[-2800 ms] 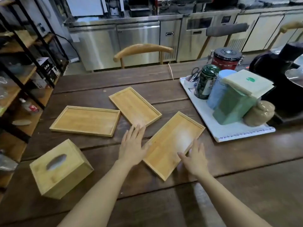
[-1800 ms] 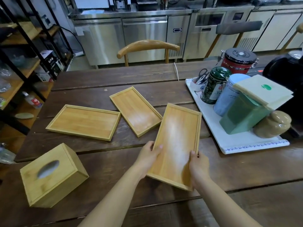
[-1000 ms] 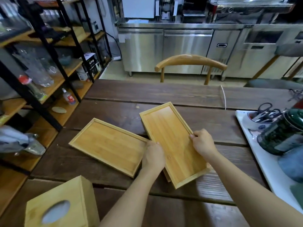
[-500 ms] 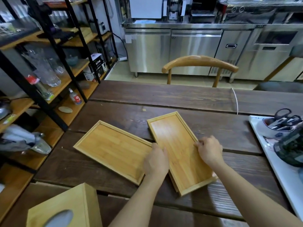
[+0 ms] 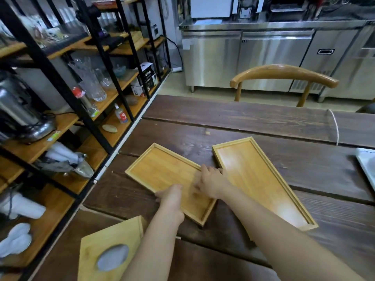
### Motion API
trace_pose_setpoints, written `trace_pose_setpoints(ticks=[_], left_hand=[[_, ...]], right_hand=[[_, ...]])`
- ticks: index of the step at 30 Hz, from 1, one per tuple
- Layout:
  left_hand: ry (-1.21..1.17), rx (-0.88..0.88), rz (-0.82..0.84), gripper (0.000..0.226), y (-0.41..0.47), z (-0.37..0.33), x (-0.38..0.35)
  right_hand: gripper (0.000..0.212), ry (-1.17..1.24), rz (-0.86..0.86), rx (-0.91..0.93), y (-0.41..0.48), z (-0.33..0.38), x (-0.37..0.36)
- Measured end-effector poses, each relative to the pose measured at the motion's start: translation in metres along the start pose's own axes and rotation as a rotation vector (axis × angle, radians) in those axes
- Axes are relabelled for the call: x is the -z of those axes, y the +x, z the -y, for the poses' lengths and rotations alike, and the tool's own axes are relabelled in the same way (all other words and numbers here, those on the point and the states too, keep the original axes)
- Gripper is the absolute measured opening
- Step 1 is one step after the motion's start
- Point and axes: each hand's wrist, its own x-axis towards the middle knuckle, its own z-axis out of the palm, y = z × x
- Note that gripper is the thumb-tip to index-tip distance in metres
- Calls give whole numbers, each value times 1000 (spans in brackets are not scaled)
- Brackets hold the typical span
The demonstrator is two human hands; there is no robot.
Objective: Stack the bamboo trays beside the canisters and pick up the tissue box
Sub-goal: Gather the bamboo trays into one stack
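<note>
Fingers on left tray, stacked trays touching, tissue box near

Table: we see dark wooden planks filling the near and right scene.
Chair: we see its curved wooden back at the table's far edge.
Shelving: we see black frames on the left, holding glassware and bottles.
Steel cabinets: we find them far behind the chair.
White cord: we see it lying far right.
</note>
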Motion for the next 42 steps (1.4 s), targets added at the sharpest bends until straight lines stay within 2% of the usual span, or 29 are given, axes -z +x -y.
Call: trace_pose_setpoints(ticks=[2,4,9,12,14,16,18,20,23,26,29,36,42], left_hand=[[-58,102,66,46,-5,-8,4],[-45,143,52,39,-3,-12,9],[79,137,36,43,-7,-14,26],[114,109,47,23,-16,-18,35],[106,46,29,14,-20,-18,40],[169,-106,-13,19,-22,-14,37],[337,-350,-78,32,-29,-12,27],[556,-577,-100,36,-39,-10,11],[901,-754,-62,35,-56,-2,-21],[1093,-828,-19,38,-69,18,-56],[1163,-879,24,39,-73,43,-81],[1190,-858,82,42,-65,72,-102],[1238,-881,63,39,-56,77,-105]], right_hand=[[53,99,28,-99,3,6,2],[43,197,26,-161,4,9,6],[28,276,16,-271,2,11,1],[19,273,-56,-283,-3,12,1],[23,283,-134,-223,-7,14,7],[28,322,-205,-162,-14,15,17],[28,396,-266,-138,-22,7,34],[28,464,-323,-161,-33,-12,53],[31,497,-382,-228,-55,-54,75],[30,491,-399,-316,-80,-95,83],[31,470,-410,-379,-99,-124,82],[30,394,-418,-432,-103,-155,66],[30,387,-412,-443,-99,-163,51]])
